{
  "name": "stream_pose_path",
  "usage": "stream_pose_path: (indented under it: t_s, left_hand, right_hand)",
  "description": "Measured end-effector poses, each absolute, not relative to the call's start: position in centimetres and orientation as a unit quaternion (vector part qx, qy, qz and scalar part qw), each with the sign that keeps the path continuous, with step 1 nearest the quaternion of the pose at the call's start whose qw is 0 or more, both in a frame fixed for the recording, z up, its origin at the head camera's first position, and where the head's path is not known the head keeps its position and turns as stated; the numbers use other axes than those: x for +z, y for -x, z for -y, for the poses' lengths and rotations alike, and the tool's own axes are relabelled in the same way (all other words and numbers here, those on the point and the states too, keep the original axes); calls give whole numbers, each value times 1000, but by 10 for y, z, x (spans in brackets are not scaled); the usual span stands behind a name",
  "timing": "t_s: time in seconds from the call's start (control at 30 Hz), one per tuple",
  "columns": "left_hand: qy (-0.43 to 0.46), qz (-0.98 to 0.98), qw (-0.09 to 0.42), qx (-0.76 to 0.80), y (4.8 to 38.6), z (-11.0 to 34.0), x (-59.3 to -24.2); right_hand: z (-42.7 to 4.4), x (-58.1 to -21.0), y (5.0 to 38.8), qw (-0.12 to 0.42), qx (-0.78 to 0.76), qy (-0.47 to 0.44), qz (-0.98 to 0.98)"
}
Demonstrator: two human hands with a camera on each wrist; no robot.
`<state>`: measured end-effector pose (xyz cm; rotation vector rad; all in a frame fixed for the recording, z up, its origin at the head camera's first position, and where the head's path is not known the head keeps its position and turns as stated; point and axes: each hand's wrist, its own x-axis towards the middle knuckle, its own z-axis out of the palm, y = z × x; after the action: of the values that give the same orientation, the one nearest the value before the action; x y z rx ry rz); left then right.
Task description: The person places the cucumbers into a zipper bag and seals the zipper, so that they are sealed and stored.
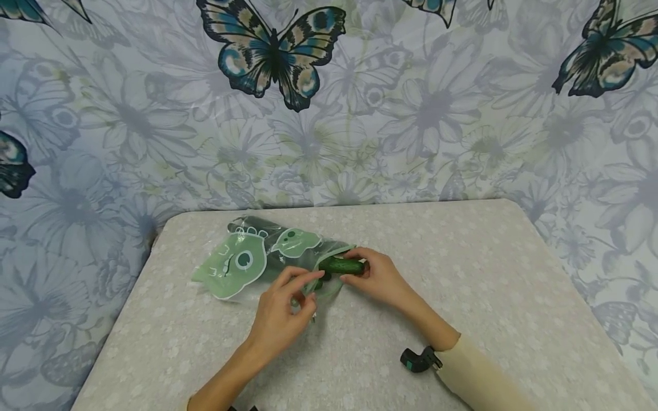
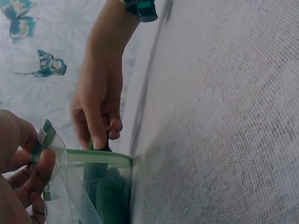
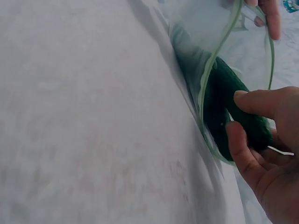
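Note:
A clear zip bag [image 1: 241, 269] printed with green, white-outlined figures lies on its side on the table, its mouth facing right. My left hand [image 1: 281, 313] pinches the bag's green rim, which shows closely in the left wrist view. At the opening, my right hand [image 1: 384, 278] grips the end of a dark green cucumber [image 1: 341, 266]; the cucumber's other end is inside the bag. In the right wrist view, thumb and fingers lie round this cucumber [image 3: 233, 91]. Another cucumber [image 2: 112, 198] lies beside it within the bag. Printing partly hides the bag's far contents.
A pale floral cloth covers the table [image 1: 462, 257]. Behind it hangs a backdrop [image 1: 437, 114] with butterflies and flowers. A black device [image 1: 418, 361] is worn at my right wrist, near the beige sleeve [image 1: 475, 377].

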<state>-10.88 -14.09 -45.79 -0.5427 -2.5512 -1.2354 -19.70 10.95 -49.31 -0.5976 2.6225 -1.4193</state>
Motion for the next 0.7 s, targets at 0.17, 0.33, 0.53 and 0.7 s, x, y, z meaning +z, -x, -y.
stream_pose_path:
  t_s: [0.17,0.33,0.53,0.7]
  left_hand:
    - [187,876,133,-424,108,141,-458]
    - [189,875,137,-423,108,142,-459]
    - [186,877,129,-423,109,141,-458]
    - [192,878,141,-415,110,137,-457]
  right_hand:
    - [-127,-491,191,77,-497,166,-848]
    - [-133,-494,192,56,-516,176,-837]
    - [-120,-493,193,39,-527,199,-826]
    - [-102,-496,197,37,-536,183,-823]
